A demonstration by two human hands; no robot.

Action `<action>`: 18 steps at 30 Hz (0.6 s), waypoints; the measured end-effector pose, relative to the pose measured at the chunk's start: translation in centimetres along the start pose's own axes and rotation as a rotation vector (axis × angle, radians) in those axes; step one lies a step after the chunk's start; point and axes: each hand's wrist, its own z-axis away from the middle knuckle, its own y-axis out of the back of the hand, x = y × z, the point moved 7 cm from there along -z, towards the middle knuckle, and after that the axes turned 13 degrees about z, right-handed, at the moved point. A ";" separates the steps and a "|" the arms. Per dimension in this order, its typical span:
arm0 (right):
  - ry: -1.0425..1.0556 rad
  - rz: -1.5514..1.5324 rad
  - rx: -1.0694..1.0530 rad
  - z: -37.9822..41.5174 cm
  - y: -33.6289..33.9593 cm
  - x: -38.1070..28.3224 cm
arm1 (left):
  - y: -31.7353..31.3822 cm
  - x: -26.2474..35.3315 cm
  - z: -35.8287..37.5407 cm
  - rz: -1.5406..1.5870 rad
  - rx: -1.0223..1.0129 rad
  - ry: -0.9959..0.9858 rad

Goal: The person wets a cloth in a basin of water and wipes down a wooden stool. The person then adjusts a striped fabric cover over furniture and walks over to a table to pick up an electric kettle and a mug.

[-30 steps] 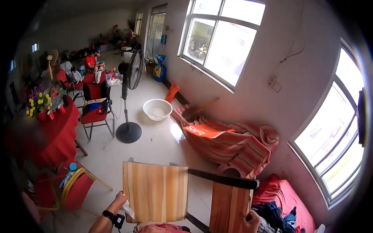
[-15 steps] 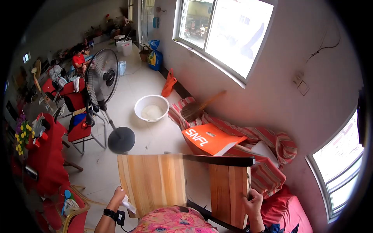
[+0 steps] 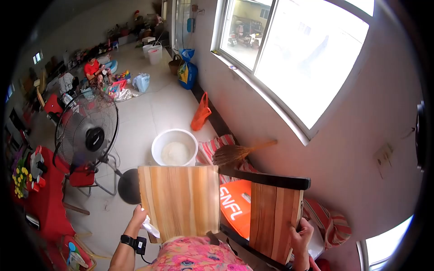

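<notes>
In front of my body I hold a wooden chair (image 3: 181, 198) sideways, with a striped wood seat, a smaller slatted back panel (image 3: 273, 217) and a dark frame. My left hand (image 3: 137, 218) is closed on the left edge of the seat, with a crumpled white cloth or tissue (image 3: 150, 227) in it too. At the outer edge of the back panel, my right hand (image 3: 302, 235) grips with the thumb on the near face. The chair's legs are mostly out of sight.
Ahead stands a white basin (image 3: 174, 147) with pale contents. A fan (image 3: 92, 135) and red-covered table (image 3: 52, 189) are at left. A broom (image 3: 239, 152), orange bag (image 3: 201, 113) and striped cloth (image 3: 327, 221) lie along the wall. A person in red (image 3: 92, 70) sits farther back.
I have moved forward with the chair; the basin, fan and broom look nearer. The chair now covers part of the orange SNFL bag. Both hands keep their hold.
</notes>
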 end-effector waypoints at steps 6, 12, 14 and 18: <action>-0.078 -0.124 0.043 -9.8 -5.6 0.6 | -8.2 10.0 -13.4 -0.242 -0.085 -0.023; -0.082 0.145 0.020 -17.7 -7.6 -2.2 | -14.2 17.3 -19.4 -0.286 -0.173 0.160; -0.076 0.245 0.012 -20.3 -8.5 -3.4 | -15.4 16.1 -23.7 -0.341 -0.188 0.164; -0.195 0.363 -0.048 -24.7 -10.1 0.3 | -20.9 20.0 -28.5 -0.325 -0.253 0.099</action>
